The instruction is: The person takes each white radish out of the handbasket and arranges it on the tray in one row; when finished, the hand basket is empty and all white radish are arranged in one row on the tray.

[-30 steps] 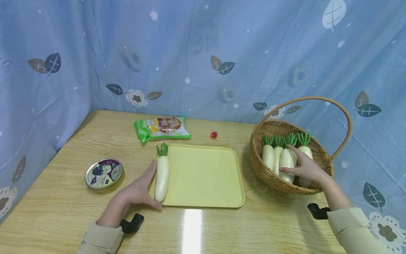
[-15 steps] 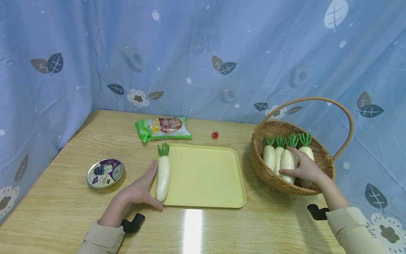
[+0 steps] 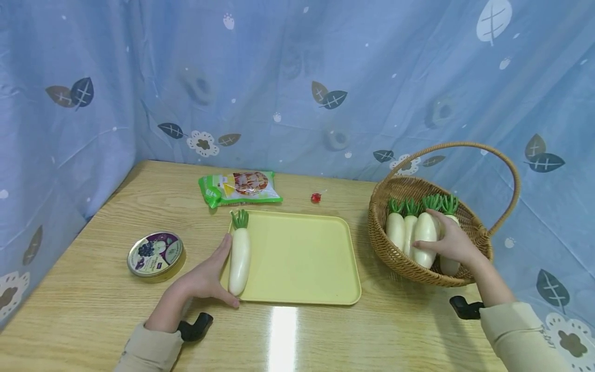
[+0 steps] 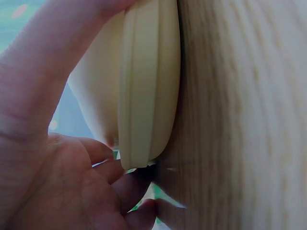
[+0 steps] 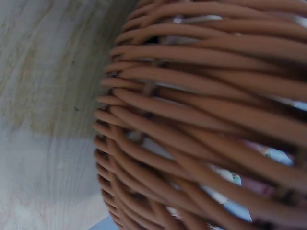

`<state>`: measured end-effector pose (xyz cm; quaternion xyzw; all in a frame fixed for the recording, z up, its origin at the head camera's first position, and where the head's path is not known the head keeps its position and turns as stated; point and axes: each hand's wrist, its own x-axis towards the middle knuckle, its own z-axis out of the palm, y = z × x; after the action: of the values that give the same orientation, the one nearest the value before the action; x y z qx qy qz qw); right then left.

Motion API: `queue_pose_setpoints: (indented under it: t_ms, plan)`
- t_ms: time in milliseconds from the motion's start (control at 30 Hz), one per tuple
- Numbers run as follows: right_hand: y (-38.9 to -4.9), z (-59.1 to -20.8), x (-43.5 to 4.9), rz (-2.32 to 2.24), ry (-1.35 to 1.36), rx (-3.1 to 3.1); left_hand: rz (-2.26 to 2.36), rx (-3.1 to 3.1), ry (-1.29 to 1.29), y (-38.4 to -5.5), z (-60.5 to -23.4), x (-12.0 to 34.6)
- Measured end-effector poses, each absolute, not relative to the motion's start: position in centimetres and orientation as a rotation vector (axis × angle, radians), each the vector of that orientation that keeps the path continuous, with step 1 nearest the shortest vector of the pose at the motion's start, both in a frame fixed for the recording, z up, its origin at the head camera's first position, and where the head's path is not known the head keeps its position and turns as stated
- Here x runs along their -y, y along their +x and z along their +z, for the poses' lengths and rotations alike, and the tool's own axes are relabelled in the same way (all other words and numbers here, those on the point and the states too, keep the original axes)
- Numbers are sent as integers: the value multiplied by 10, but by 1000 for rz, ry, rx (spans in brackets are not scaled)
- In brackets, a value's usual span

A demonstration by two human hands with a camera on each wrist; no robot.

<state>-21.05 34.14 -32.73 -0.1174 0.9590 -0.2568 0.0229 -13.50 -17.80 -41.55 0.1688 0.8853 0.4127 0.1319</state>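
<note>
A white radish [image 3: 239, 262] with a green top lies along the left side of the yellow tray [image 3: 302, 258]. My left hand [image 3: 204, 278] holds the tray's near left corner, thumb at the front edge and fingers along the left rim. In the left wrist view the tray's edge [image 4: 144, 91] shows between thumb and fingers. Inside the wicker basket [image 3: 400, 261] several white radishes stand side by side, green tops up. My right hand [image 3: 453, 243] grips one thick radish [image 3: 426, 232] there, thumb across its front. The basket's weave hides that hand in the right wrist view.
A round tin [image 3: 155, 254] sits left of the tray. Behind the tray lie a green and white snack packet [image 3: 241, 187] and a small red item [image 3: 315, 197]. The basket's tall handle [image 3: 504, 168] arches over its right side. A blue curtain [image 3: 279, 93] backs the table.
The gripped radish in the basket has shifted slightly up and to the right with my right hand. My left hand stays on the tray corner.
</note>
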Motion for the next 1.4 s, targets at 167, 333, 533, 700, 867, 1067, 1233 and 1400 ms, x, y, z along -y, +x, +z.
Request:
queue_pose_setpoints:
  t_ms: [167, 333, 533, 700, 867, 1067, 1233, 1400]
  plan:
    - [-209, -317, -341, -827, -261, -2963, 1197, -2578, 497, -135, -415, 178]
    - [-209, -312, -340, -874, -219, -2939, 1201, -2575, 501, -135, -415, 178]
    - [-207, -308, -340, -968, -214, -2892, 1200, -2573, 500, -135, -416, 178]
    - [-206, -306, -340, -1044, -225, -2901, 1192, -2575, 485, -135, -417, 178]
    - [-204, -304, -339, -1128, -209, -2876, 1199, -2576, 485, -135, -417, 178]
    - [-202, -300, -337, -1145, -221, -2849, 1199, -2573, 486, -136, -418, 178]
    - [-200, -295, -334, -1137, -231, -2832, 1199, -2570, 483, -135, -417, 178]
    - [-196, -289, -329, -1134, -238, -2832, 1202, -2572, 490, -136, -416, 178]
